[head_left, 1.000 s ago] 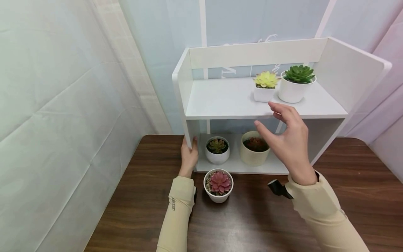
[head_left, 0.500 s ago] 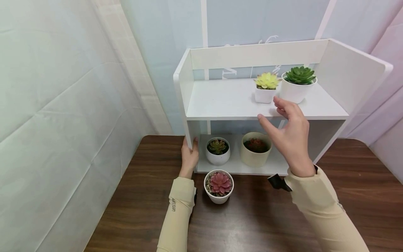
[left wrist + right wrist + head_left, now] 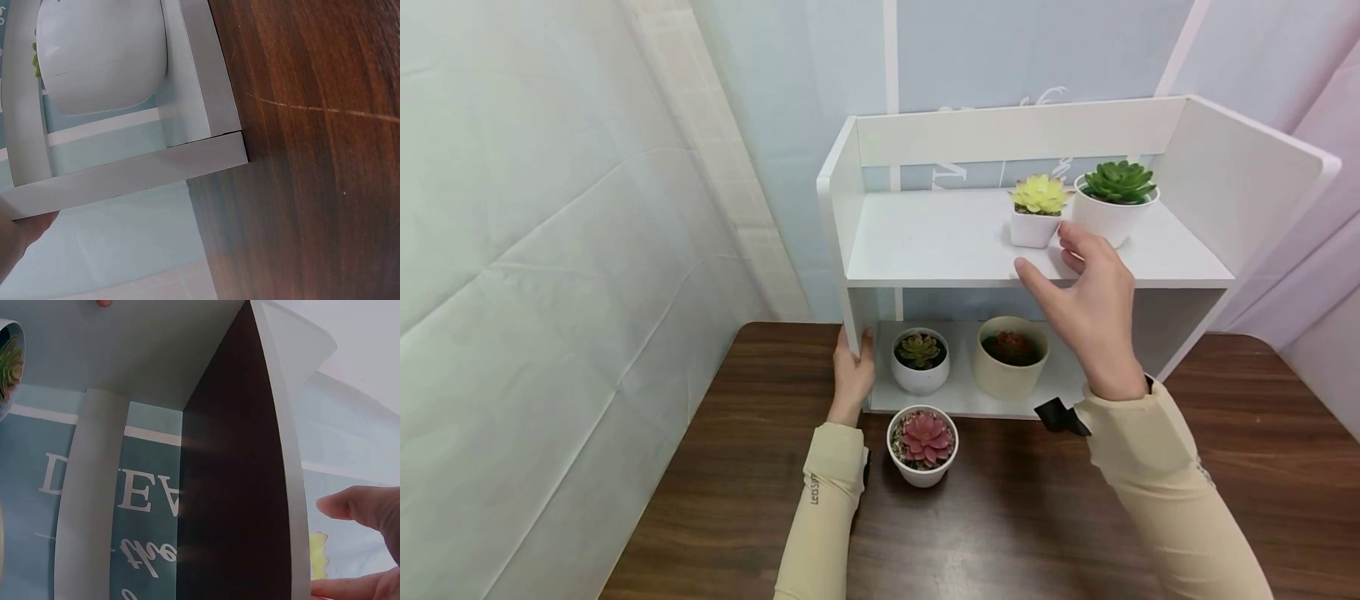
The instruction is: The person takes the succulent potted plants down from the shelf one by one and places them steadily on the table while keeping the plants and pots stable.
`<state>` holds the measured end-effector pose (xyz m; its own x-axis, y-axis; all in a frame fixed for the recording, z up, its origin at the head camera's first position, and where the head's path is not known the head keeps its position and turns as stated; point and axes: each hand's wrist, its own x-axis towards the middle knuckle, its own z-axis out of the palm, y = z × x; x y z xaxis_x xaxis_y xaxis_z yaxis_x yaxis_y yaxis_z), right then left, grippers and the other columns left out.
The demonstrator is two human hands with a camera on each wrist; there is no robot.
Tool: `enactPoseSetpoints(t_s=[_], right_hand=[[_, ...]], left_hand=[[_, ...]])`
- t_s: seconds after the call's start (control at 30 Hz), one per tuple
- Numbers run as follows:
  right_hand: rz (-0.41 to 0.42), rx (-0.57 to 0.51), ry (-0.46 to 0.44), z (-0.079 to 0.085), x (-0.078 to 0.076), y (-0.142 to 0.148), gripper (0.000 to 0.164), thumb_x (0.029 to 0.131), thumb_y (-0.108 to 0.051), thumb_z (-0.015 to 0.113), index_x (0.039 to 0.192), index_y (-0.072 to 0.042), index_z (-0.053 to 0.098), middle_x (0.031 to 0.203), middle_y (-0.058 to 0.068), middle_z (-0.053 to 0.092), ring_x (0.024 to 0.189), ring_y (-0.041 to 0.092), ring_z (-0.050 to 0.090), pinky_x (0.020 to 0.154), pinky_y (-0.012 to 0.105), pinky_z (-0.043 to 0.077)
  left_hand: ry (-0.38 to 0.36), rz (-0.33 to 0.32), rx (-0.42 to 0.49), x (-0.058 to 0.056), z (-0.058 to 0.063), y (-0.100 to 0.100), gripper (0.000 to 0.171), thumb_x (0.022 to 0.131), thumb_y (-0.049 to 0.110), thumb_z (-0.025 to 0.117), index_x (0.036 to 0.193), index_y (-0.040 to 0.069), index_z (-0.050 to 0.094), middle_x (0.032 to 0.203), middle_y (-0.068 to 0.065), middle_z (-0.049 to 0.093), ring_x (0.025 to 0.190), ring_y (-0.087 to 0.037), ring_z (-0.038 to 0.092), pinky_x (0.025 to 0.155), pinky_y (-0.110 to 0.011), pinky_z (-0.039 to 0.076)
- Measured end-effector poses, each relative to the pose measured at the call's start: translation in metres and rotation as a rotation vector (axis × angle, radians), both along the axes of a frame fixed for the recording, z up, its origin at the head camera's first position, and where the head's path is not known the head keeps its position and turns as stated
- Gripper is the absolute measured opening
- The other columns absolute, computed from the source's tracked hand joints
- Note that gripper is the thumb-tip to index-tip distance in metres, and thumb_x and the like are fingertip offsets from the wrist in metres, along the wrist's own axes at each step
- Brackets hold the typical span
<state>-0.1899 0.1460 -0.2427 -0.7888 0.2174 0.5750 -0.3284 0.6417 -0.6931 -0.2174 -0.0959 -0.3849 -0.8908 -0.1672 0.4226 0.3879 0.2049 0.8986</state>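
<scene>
Closer than a second ago to the yellow plant [image 3: 1040, 194] in its square pot [image 3: 1032, 232] on the shelf [image 3: 932, 242], the right hand [image 3: 1093, 312] has thumb and fingers spread wide; the left hand [image 3: 852, 375] grips the shelf's left side. Pale cloth [image 3: 550, 250] hangs around the brown wood-grain counter [image 3: 722, 467]. Only the left wrist view clearly shows a scratch [image 3: 312, 108]; the right wrist view reveals "the" in white lettering [image 3: 148, 555]. Another white pot [image 3: 919, 475], on the counter, contains a pink plant [image 3: 927, 436].

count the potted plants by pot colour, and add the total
White pots: 4 (yellow plant, green plant, pink plant, brownish-green plant)
Cream pot: 1 (reddish plant)
Total: 5
</scene>
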Motion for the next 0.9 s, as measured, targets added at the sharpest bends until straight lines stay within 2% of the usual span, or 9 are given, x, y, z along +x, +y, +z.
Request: enactPoseSetpoints(t_s=[0.1, 0.23, 0.33, 0.5, 0.9], right_hand=[[-0.01, 0.0, -0.024, 0.002, -0.005, 0.0, 0.056, 0.081, -0.021, 0.076, 0.128, 0.002, 0.058, 0.127, 0.02, 0.06, 0.115, 0.034, 0.059, 0.099, 0.042, 0.046], [-0.019, 0.009, -0.046, 0.004, -0.01, -0.001, 0.054, 0.082, -0.026, 0.075, 0.126, 0.001, 0.059, 0.127, 0.02, 0.061, 0.116, 0.035, 0.059, 0.1, 0.044, 0.045], [-0.025, 0.016, -0.06, 0.005, -0.013, -0.002, 0.056, 0.082, -0.027, 0.074, 0.128, -0.001, 0.058, 0.127, 0.019, 0.061, 0.116, 0.035, 0.059, 0.1, 0.045, 0.044], [-0.044, 0.015, -0.078, 0.007, -0.018, -0.004, 0.058, 0.082, -0.028, 0.074, 0.13, -0.002, 0.056, 0.127, 0.019, 0.06, 0.116, 0.034, 0.058, 0.1, 0.044, 0.044], [-0.078, -0.003, -0.081, 0.011, -0.027, -0.008, 0.061, 0.081, -0.029, 0.074, 0.132, -0.003, 0.054, 0.121, 0.021, 0.062, 0.111, 0.032, 0.06, 0.095, 0.041, 0.047]], left_hand=[[0.0, 0.003, -0.001, 0.0, -0.001, 0.0, 0.041, 0.1, 0.003, 0.043, 0.139, -0.009, 0.038, 0.135, -0.032, 0.046, 0.13, -0.045, 0.041, 0.106, -0.058, 0.034], [0.011, 0.007, 0.011, -0.015, -0.02, -0.003, 0.042, 0.101, 0.007, 0.045, 0.14, -0.005, 0.039, 0.136, -0.03, 0.047, 0.13, -0.043, 0.042, 0.106, -0.057, 0.034], [0.019, 0.008, 0.014, -0.017, -0.023, -0.003, 0.041, 0.101, 0.006, 0.045, 0.139, -0.005, 0.039, 0.134, -0.031, 0.047, 0.129, -0.045, 0.042, 0.105, -0.058, 0.034], [0.005, 0.008, 0.002, -0.001, -0.003, 0.0, 0.039, 0.099, 0.001, 0.044, 0.137, -0.01, 0.039, 0.133, -0.034, 0.047, 0.128, -0.045, 0.043, 0.104, -0.058, 0.035], [0.007, -0.004, 0.006, 0.0, -0.001, 0.0, 0.04, 0.1, 0.003, 0.044, 0.138, -0.01, 0.038, 0.134, -0.034, 0.046, 0.128, -0.046, 0.042, 0.104, -0.059, 0.034]])
